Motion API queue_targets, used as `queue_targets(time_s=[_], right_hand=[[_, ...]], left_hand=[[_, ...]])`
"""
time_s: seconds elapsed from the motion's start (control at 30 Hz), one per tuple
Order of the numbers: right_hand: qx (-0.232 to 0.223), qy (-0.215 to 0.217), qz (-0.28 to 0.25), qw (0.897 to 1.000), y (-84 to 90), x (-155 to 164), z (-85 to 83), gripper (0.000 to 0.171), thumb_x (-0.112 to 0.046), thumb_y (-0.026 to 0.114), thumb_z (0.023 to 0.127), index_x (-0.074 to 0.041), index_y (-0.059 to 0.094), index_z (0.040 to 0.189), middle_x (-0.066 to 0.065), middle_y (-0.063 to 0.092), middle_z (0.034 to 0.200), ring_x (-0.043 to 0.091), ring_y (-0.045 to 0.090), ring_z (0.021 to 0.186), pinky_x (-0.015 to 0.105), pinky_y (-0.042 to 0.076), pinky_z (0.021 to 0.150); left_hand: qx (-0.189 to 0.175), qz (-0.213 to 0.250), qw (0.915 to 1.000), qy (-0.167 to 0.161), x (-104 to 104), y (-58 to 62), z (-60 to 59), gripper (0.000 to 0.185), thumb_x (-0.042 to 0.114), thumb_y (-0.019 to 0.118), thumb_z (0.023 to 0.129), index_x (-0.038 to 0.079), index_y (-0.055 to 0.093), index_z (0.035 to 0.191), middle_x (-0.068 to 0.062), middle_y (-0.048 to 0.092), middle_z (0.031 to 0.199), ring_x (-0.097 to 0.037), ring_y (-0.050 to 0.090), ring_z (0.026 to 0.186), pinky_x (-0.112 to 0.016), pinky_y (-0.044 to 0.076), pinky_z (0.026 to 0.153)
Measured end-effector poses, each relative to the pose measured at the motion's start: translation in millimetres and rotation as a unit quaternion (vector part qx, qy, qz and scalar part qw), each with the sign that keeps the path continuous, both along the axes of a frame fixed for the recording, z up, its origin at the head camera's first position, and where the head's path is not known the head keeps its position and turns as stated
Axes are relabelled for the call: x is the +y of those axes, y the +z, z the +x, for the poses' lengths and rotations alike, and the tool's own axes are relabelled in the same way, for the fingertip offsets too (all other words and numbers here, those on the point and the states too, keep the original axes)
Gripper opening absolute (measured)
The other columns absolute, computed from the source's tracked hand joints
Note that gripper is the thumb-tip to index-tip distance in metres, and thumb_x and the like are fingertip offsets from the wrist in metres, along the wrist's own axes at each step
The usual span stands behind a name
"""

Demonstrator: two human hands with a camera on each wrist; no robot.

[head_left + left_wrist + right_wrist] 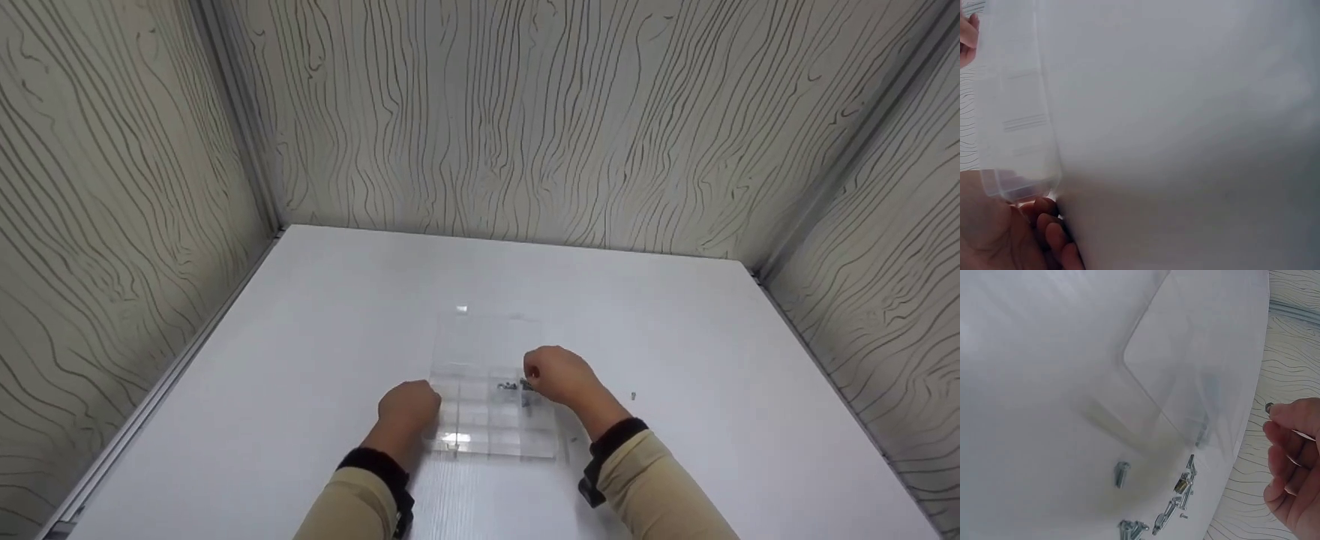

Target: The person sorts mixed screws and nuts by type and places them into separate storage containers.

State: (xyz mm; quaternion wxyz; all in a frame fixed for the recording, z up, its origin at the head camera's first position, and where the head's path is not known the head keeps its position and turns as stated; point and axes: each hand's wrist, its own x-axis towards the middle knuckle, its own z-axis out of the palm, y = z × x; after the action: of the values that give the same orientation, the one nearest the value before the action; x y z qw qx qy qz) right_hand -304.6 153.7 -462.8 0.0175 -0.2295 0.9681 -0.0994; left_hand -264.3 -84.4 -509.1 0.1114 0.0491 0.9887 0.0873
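A clear plastic compartment box (480,420) lies on the white table (300,337) with its lid (487,341) folded open behind it. My left hand (409,409) holds the box's left edge, its curled fingers (1050,230) against a corner of the box (1016,124). My right hand (559,375) hovers over the box's right side. Its fingertips (1283,419) pinch a small screw (1269,406). Several small metal screws (510,387) lie in one compartment; they also show in the right wrist view as a pile of screws (1176,506), with a single screw (1121,472) apart from it.
One loose screw (634,395) lies on the table to the right of the box. Wood-grain walls (525,112) close in the table at the back and on both sides.
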Motion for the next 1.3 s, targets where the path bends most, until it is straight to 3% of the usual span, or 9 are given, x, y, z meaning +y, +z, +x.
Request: queue_targets(time_s=[0.07,0.33,0.43,0.6,0.77,0.9,1.1,1.2,1.3], right_hand=[[0.006,-0.006,-0.005,1.0,0.6,-4.6,-0.4,0.008,-0.013,0.066,0.08,-0.015,0.061,0.074,-0.005,0.057,0.072,0.013,0.052,0.068,0.031,0.045,0.061],[0.006,0.012,-0.012,1.0,6.3,-15.2,-0.9,0.002,-0.012,0.062,0.082,-0.013,0.064,0.082,-0.002,0.059,0.076,0.015,0.055,0.072,0.032,0.046,0.062],[0.007,0.011,-0.007,1.0,4.9,-13.6,-1.0,0.003,-0.014,0.061,0.083,-0.013,0.064,0.083,-0.003,0.059,0.076,0.014,0.055,0.071,0.032,0.046,0.062],[0.006,-0.003,-0.013,1.0,4.0,-7.6,-0.5,0.005,-0.014,0.062,0.083,-0.015,0.062,0.078,-0.005,0.058,0.072,0.013,0.053,0.067,0.03,0.044,0.059],[0.01,-0.01,-0.025,1.0,7.4,0.5,-0.9,0.005,-0.012,0.06,0.082,-0.014,0.062,0.078,-0.003,0.059,0.073,0.014,0.053,0.068,0.032,0.045,0.059],[0.007,-0.035,-0.025,0.999,9.3,9.3,-3.3,0.006,-0.012,0.059,0.083,-0.014,0.063,0.079,-0.004,0.059,0.074,0.013,0.053,0.068,0.031,0.045,0.06],[-0.011,-0.09,-0.017,0.996,10.5,25.8,-6.5,0.009,-0.011,0.056,0.085,-0.013,0.063,0.081,-0.001,0.061,0.076,0.014,0.055,0.068,0.031,0.047,0.06],[-0.019,-0.115,-0.014,0.993,6.9,33.5,-7.8,0.008,-0.011,0.056,0.085,-0.012,0.063,0.082,0.0,0.062,0.078,0.016,0.055,0.07,0.032,0.048,0.062],[-0.023,-0.137,-0.009,0.99,-0.4,39.2,-7.8,0.006,-0.013,0.058,0.085,-0.012,0.063,0.081,0.0,0.062,0.079,0.016,0.056,0.071,0.033,0.048,0.064]], left_hand=[[-0.002,-0.012,0.9999,-0.009,-0.3,-0.4,-0.8,0.01,0.002,0.057,0.075,0.008,0.059,0.068,-0.004,0.059,0.08,-0.018,0.053,0.069,-0.038,0.05,0.057],[-0.008,0.027,0.9992,0.029,-0.9,1.9,0.4,0.012,0.006,0.054,0.079,0.008,0.058,0.068,-0.005,0.058,0.076,-0.017,0.049,0.066,-0.036,0.048,0.056],[-0.003,0.009,0.9998,0.015,0.1,3.7,2.9,0.007,0.003,0.058,0.076,0.007,0.059,0.07,-0.005,0.058,0.077,-0.017,0.048,0.066,-0.035,0.048,0.056],[-0.008,0.015,0.9997,0.018,1.0,6.4,6.4,0.008,0.005,0.06,0.076,0.004,0.064,0.083,-0.008,0.062,0.085,-0.02,0.054,0.072,-0.036,0.05,0.062],[-0.008,0.029,0.9991,0.029,0.3,5.2,5.5,0.006,0.006,0.059,0.074,0.005,0.063,0.078,-0.007,0.062,0.083,-0.02,0.054,0.071,-0.036,0.05,0.061],[-0.003,0.058,0.9973,0.045,0.2,2.5,2.0,0.014,0.012,0.051,0.082,0.006,0.061,0.073,-0.007,0.06,0.077,-0.019,0.051,0.068,-0.036,0.049,0.06],[-0.002,0.061,0.9966,0.055,2.1,2.2,-0.5,0.024,0.019,0.045,0.088,0.004,0.062,0.078,-0.008,0.059,0.077,-0.021,0.053,0.07,-0.038,0.049,0.063],[-0.01,0.058,0.9964,0.062,2.4,3.4,1.5,0.023,0.018,0.047,0.087,0.003,0.063,0.082,-0.01,0.061,0.082,-0.023,0.055,0.074,-0.039,0.05,0.064],[-0.015,0.042,0.9979,0.048,0.7,4.3,4.1,0.016,0.014,0.051,0.083,0.004,0.064,0.083,-0.009,0.062,0.084,-0.022,0.055,0.073,-0.038,0.05,0.062]])
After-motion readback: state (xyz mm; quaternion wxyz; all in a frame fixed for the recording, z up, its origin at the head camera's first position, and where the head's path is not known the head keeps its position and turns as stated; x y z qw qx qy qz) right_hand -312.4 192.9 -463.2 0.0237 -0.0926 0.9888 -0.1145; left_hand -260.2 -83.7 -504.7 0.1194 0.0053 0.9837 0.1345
